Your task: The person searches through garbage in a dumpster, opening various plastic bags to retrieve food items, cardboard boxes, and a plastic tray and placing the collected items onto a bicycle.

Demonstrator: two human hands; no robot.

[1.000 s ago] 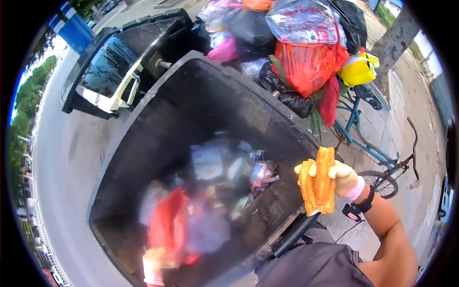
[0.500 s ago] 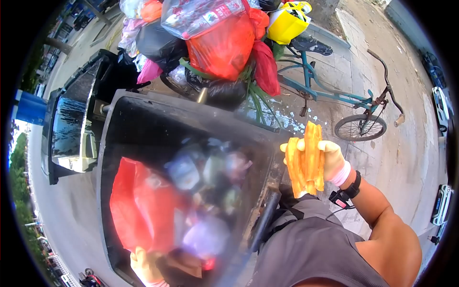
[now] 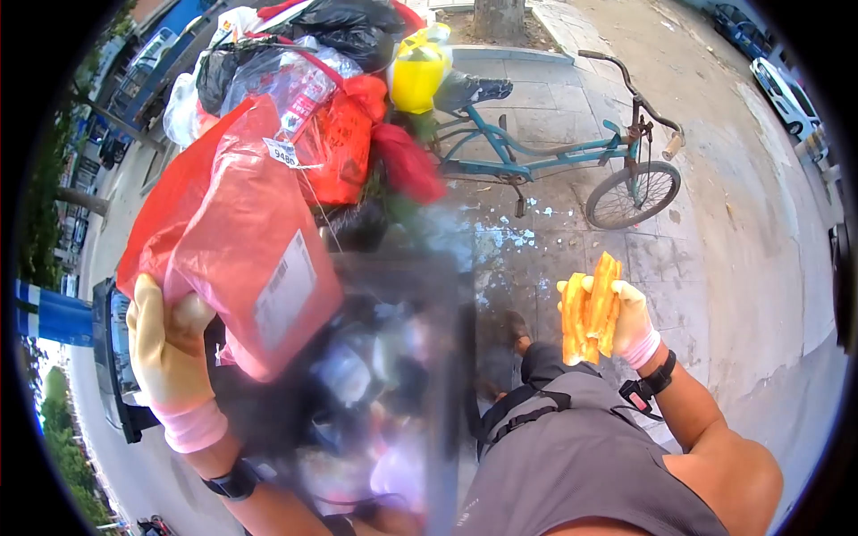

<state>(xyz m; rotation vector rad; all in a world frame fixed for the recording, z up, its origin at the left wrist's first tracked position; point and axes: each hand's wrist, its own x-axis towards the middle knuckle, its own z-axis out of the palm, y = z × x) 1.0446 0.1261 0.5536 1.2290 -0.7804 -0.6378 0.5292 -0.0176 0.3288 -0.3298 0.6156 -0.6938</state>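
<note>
Comprises a dark, blurred bin [image 3: 444, 357] with refuse [image 3: 353, 380] inside; a teal cycle [image 3: 536, 163] near it; and a red plastic bag [image 3: 241, 241], raised at the bin and gripped in the gloved left hand [image 3: 165, 348]. Includes ridged yellow-orange sticks [image 3: 590, 308], clasped in the gloved right hand [image 3: 632, 323], right of the bin.

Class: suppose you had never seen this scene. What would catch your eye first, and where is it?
Probably the big red bag, held up at left by the gloved left hand. Next, the golden, dough-like sticks in the gloved right hand, right of centre. Beyond, a teal cycle stands above centre, with a bright yellow bag near the top.
</note>
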